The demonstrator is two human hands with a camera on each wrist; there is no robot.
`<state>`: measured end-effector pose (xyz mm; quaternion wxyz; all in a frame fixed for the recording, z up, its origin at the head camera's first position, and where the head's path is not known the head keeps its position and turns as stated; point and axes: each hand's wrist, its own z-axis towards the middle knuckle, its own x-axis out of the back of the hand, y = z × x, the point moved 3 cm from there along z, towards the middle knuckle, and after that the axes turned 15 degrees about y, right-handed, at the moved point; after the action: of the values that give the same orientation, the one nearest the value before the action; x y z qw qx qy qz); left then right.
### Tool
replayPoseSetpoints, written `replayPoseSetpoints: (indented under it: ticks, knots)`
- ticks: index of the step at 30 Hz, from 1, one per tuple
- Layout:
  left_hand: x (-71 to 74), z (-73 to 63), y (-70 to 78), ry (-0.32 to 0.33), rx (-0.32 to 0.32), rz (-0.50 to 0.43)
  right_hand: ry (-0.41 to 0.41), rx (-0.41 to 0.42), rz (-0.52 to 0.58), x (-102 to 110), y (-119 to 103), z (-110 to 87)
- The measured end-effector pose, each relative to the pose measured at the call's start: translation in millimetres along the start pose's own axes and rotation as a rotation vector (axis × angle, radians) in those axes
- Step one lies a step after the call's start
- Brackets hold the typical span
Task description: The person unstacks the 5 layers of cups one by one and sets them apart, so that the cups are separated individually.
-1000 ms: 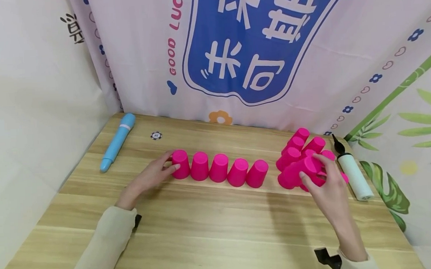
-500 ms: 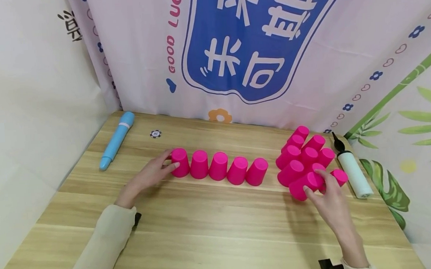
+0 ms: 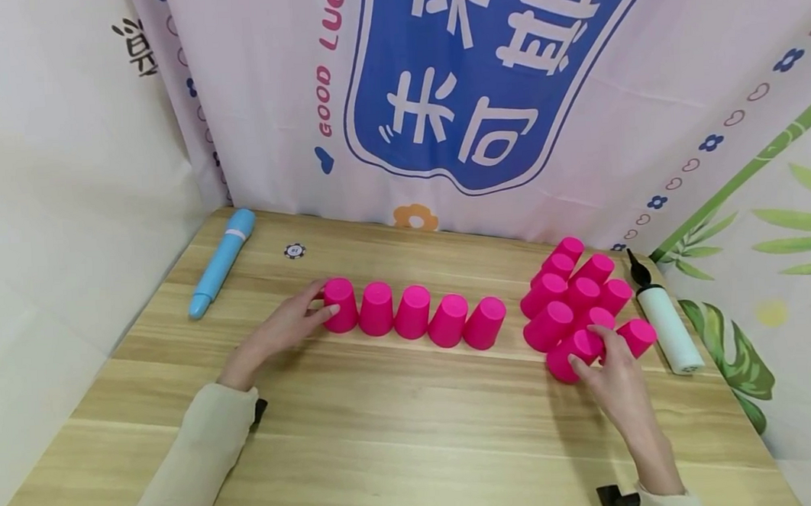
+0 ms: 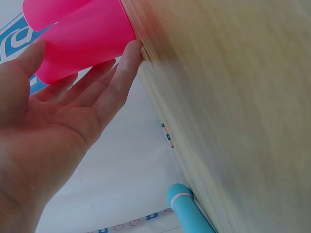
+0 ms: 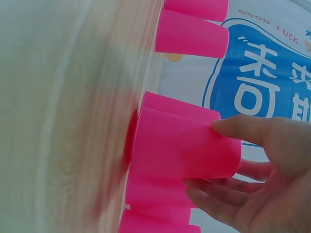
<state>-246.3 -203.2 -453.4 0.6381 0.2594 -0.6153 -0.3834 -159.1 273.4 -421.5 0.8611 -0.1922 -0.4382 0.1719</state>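
Observation:
Five pink cups stand upside down in a row [image 3: 414, 314] across the wooden table [image 3: 388, 437]. My left hand [image 3: 324, 299] rests against the leftmost cup [image 3: 341, 306], fingers [image 4: 116, 82] straight along its side [image 4: 82, 43]. At the right sits a tight cluster of several more pink cups [image 3: 576, 290]. My right hand [image 3: 592, 346] grips the cluster's nearest cup [image 3: 574, 353], thumb [image 5: 243, 128] on one side and fingers on the other of the cup [image 5: 184, 145], which sits low on the table.
A light blue cylinder [image 3: 222, 262] lies at the far left, with a small black and white disc [image 3: 294, 251] beside it. A white hand pump [image 3: 664, 323] lies right of the cluster. Cloth walls close in the back and sides.
My right hand has drawn one cup out of the cluster toward me and lowered it to the cluster's near edge. The left hand has stayed on the leftmost cup.

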Motion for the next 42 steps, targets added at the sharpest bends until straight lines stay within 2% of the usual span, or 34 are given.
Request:
replayPoseSetpoints:
  ticks: [12, 15, 19, 22, 26, 30, 34, 36, 38, 42]
  knots:
    - [-0.2, 1.2, -0.8, -0.001, 0.002, -0.001, -0.009, -0.041, 0.012, -2, 5, -1.8]
    - [-0.2, 1.1, -0.6, -0.006, 0.004, 0.0, 0.064, -0.005, 0.007, -1, 2, -2.1]
    - [0.0, 1.1, -0.2, -0.011, 0.002, -0.001, 0.208, 0.109, 0.031, 5, -12, 2.6]
    - [0.4, 1.4, 0.2, -0.01, 0.004, -0.001, 0.239, 0.178, 0.102, 6, -30, 9.4]
    - [1.0, 1.2, 0.5, -0.009, 0.005, 0.008, 0.184, 0.216, 0.236, -4, -56, 15.6]
    - [1.3, 1.4, 0.0, -0.005, 0.002, 0.018, 0.058, 0.229, 0.324, -30, -77, 19.1]
    - [0.0, 1.6, -1.8, 0.0, 0.003, 0.019, -0.119, 0.201, 0.294, -60, -86, 21.2]
    - [-0.6, 1.2, -2.0, -0.001, 0.001, 0.019, -0.17, 0.182, 0.256, -71, -88, 21.6]
    - [-1.2, 1.0, -2.3, -0.001, 0.006, 0.018, -0.18, 0.169, 0.228, -77, -89, 22.0]
    - [-0.2, 1.1, -2.1, 0.006, 0.004, 0.018, -0.15, 0.152, 0.2, -83, -90, 22.8]
